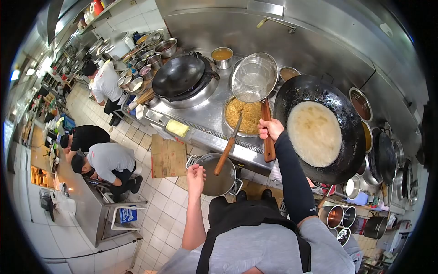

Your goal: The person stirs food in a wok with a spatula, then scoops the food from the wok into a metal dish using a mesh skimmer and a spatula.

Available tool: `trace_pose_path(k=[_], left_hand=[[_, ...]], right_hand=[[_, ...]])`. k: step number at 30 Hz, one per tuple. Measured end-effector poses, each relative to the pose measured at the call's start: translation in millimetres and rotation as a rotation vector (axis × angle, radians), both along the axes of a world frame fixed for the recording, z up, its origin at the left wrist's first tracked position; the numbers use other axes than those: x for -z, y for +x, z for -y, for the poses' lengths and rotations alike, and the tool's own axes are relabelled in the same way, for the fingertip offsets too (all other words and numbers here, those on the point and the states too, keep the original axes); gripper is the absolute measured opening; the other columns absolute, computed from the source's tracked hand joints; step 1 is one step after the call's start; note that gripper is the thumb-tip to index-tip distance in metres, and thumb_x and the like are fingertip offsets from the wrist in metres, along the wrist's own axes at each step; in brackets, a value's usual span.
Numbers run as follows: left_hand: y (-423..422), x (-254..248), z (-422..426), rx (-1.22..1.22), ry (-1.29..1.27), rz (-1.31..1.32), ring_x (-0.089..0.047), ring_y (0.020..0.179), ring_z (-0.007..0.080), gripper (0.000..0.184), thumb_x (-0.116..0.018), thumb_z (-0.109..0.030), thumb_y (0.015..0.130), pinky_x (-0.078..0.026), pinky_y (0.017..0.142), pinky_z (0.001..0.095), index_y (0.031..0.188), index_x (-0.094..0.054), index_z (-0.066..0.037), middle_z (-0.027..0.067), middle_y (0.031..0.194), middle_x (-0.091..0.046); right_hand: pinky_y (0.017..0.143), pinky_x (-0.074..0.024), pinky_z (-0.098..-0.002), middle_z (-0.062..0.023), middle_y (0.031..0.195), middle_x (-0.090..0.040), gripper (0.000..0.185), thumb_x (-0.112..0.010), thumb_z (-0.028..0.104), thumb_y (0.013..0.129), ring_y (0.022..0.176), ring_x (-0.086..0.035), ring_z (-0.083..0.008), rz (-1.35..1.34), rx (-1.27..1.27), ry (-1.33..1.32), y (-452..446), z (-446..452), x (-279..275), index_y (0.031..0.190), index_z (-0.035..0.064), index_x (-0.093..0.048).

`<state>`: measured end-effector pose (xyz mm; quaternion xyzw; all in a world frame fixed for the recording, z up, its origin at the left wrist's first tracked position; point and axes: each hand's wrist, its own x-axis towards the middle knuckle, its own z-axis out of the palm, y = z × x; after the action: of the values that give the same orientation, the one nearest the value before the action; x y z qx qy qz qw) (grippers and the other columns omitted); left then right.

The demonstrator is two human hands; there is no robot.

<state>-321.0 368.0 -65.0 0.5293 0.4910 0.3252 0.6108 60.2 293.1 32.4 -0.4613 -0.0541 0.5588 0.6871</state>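
My right hand (271, 129) is wrapped round the wooden handle (269, 148) of a wire-mesh strainer (254, 77), whose round basket is over the steel counter. My left hand (196, 178) is curled closed, with nothing showing in it, left of a ladle's wooden handle (223, 157). The ladle's far end is in a pot of golden-brown, grainy food (246, 114). Below the left hand stands a large two-handled metal pot (216, 180). Right of my right forearm, a black wok (292, 98) holds a pale, cloudy liquid (315, 134).
A second dark wok (178, 75) sits on the range at left. A container of yellow liquid (222, 55) stands behind it. A folded yellow cloth (177, 128) lies on the counter edge. Flattened cardboard (168, 156) covers floor tiles. Several people (109, 162) are at left.
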Motion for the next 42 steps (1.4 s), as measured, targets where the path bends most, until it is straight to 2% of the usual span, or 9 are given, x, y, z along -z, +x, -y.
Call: trace_pose_path(k=[4, 7, 12, 18, 20, 22, 26, 38, 42], left_hand=[[7, -19, 7, 0.018, 0.027, 0.039, -0.056, 0.067, 0.0081, 0.021, -0.058, -0.010, 0.102, -0.046, 0.057, 0.0219, 0.120, -0.052, 0.000, 0.0062, 0.089, -0.065], [18, -28, 10, 0.013, 0.019, 0.057, -0.055, 0.067, 0.0068, 0.021, -0.058, -0.009, 0.102, -0.044, 0.057, 0.0211, 0.119, -0.052, 0.000, 0.0059, 0.089, -0.066], [38, -33, 10, 0.065, 0.067, 0.123, -0.054, 0.067, 0.0057, 0.020, -0.058, -0.009, 0.102, -0.043, 0.059, 0.0202, 0.120, -0.053, 0.000, 0.0048, 0.087, -0.066], [57, -52, 34, 0.179, 0.032, 0.211, -0.052, 0.062, 0.0051, 0.021, -0.060, -0.009, 0.102, -0.041, 0.055, 0.0197, 0.120, -0.053, -0.002, 0.0045, 0.086, -0.066], [67, -65, 44, 0.258, -0.030, 0.236, -0.054, 0.063, 0.0060, 0.019, -0.059, -0.010, 0.103, -0.042, 0.055, 0.0198, 0.120, -0.054, -0.003, 0.0053, 0.088, -0.066], [78, -76, 49, 0.328, -0.091, 0.245, -0.064, 0.077, 0.0111, 0.022, -0.059, -0.016, 0.104, -0.053, 0.063, 0.0234, 0.121, -0.054, -0.003, 0.0069, 0.095, -0.067], [87, -107, 45, 0.378, -0.448, 0.437, -0.070, 0.084, 0.0195, 0.023, -0.062, -0.018, 0.103, -0.061, 0.072, 0.0335, 0.118, -0.055, -0.001, 0.0107, 0.097, -0.068], [-83, -110, 94, -0.074, -0.297, -0.013, -0.043, 0.043, 0.0078, 0.030, -0.064, -0.006, 0.097, -0.034, 0.037, 0.0240, 0.122, -0.049, -0.006, 0.0007, 0.065, -0.052], [-162, -102, 133, -0.109, -0.384, -0.279, -0.045, 0.042, 0.0088, 0.033, -0.070, -0.006, 0.092, -0.033, 0.035, 0.0254, 0.117, -0.048, -0.001, 0.0004, 0.061, -0.050]], right_hand=[[0.044, -0.0436, -0.0348, -0.0077, 0.075, -0.050, 0.021, -0.056, 0.006, 0.097, 0.056, -0.051, -0.0158, 0.476, 0.047, -0.250, -15, 5, -30, 0.116, -0.0022, -0.055], [0.099, -0.0497, -0.0406, -0.0284, 0.117, -0.068, 0.056, -0.061, 0.006, 0.085, 0.109, -0.067, -0.0376, 1.256, 0.262, -0.074, 7, -12, -40, 0.139, -0.0033, -0.049], [0.093, -0.0552, -0.0480, -0.0313, 0.113, -0.068, 0.046, -0.058, 0.008, 0.090, 0.109, -0.067, -0.0463, 1.626, 0.145, -0.889, 35, -66, -85, 0.131, -0.0087, -0.044], [0.092, -0.0557, -0.0474, -0.0296, 0.119, -0.069, 0.040, -0.050, 0.011, 0.096, 0.110, -0.070, -0.0395, 1.560, -0.104, -1.123, 39, -89, -33, 0.133, -0.0034, -0.056], [0.081, -0.0578, -0.0446, -0.0246, 0.103, -0.072, 0.034, -0.060, 0.013, 0.095, 0.093, -0.073, -0.0356, 1.678, -0.321, -0.730, 34, -62, -23, 0.124, -0.0038, -0.059], [0.067, -0.0561, -0.0381, -0.0125, 0.088, -0.066, 0.033, -0.068, 0.017, 0.095, 0.071, -0.066, -0.0259, 0.413, -0.254, -0.214, 24, -46, 20, 0.121, -0.0016, -0.057], [0.069, -0.0523, -0.0308, -0.0058, 0.087, -0.060, 0.026, -0.064, 0.016, 0.101, 0.074, -0.058, -0.0157, -0.170, -0.186, 0.237, -104, -26, 24, 0.120, 0.0022, -0.055], [0.070, -0.0528, -0.0285, -0.0066, 0.089, -0.068, 0.046, -0.061, 0.012, 0.100, 0.075, -0.062, -0.0111, 0.709, -0.866, 0.176, -184, 17, 91, 0.142, -0.0022, -0.052], [0.063, -0.0513, -0.0280, -0.0038, 0.085, -0.065, 0.037, -0.061, 0.011, 0.099, 0.069, -0.060, -0.0112, 0.401, -0.826, -0.097, -164, 96, 140, 0.134, -0.0009, -0.058]])
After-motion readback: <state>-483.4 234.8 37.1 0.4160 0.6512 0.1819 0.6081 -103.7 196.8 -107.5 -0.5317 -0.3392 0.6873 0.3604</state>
